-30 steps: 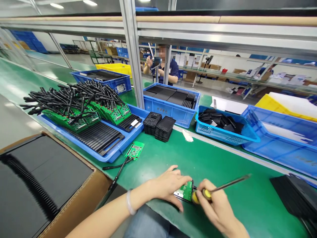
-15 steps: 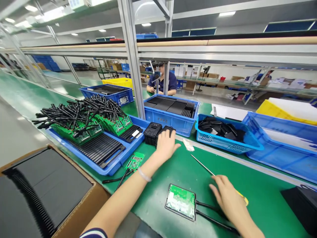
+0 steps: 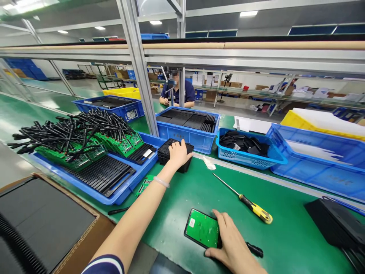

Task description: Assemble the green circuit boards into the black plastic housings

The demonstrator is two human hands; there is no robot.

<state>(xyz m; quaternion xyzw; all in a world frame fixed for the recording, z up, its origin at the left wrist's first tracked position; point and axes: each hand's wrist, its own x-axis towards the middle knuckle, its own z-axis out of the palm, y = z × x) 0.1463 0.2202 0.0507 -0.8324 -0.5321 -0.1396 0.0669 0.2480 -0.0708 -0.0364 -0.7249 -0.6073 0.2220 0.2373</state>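
Green laminate, glossy and nearly rectangular, makes up the face of the circuit board (image 3: 203, 230), which lies flat on the green worktop (image 3: 288, 236) in front of the person. A thin dark border shows around it, the edge of a black shell (image 3: 194, 241), and a small white label (image 3: 192, 222) sits toward its left end; pale dots run along the right side (too small to make out). The right hand (image 3: 232, 243) grasps that right end, thumb at the near edge and fingers at the far corner, covering part of the shell. From beneath this hand a black cable end (image 3: 255, 249) pokes out.

The left hand (image 3: 179, 154) reaches over the stacked black cases (image 3: 164, 152), fingers spread across their top; whether it grips one, I cannot tell. A yellow-and-black screwdriver (image 3: 255, 207) lies loose beyond the right hand, its shaft pointing toward the crumpled white scrap (image 3: 209, 163).
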